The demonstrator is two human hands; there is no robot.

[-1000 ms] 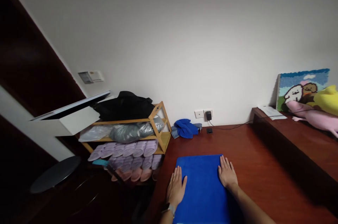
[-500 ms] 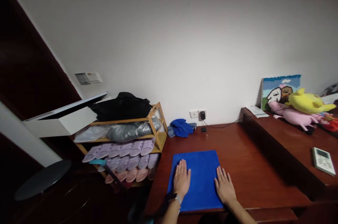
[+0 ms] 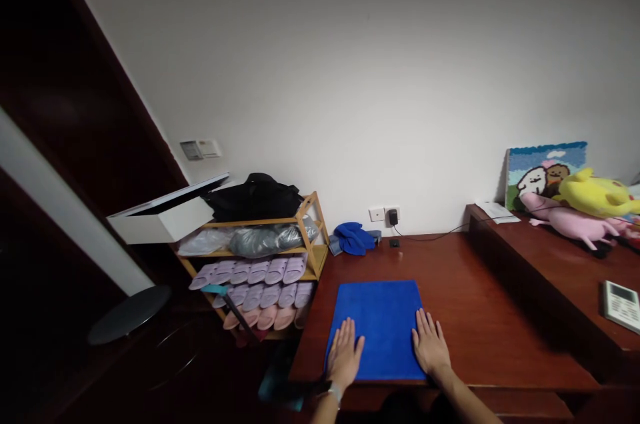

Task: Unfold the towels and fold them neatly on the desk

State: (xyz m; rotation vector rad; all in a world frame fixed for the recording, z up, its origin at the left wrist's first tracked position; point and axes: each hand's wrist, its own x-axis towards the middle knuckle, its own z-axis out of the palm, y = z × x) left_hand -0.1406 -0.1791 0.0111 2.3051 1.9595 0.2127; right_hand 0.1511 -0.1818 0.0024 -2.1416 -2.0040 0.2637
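Observation:
A blue cloth [image 3: 383,327] lies flat and roughly square near the front edge of the reddish-brown table [image 3: 480,317]. My left hand [image 3: 345,354] rests flat on the cloth's left side, fingers stretched out and thumb apart, with a band at the wrist. On the right edge of the cloth lies my right hand [image 3: 431,344], palm down with its fingers extended, partly over the cloth and partly over the wood. Neither hand grips anything.
A crumpled blue cloth [image 3: 354,239] lies at the table's back left, near a black plug [image 3: 393,217] with a cable. Left stands a wooden rack [image 3: 320,231] with slippers and a black bag [image 3: 255,201]. A raised surface at right holds plush toys [image 3: 595,194] and a calculator-like device [image 3: 621,304].
The view has shifted left, so the scene appears further right. My left hand has slid nearer the cloth's front edge; my right hand remains at the right edge.

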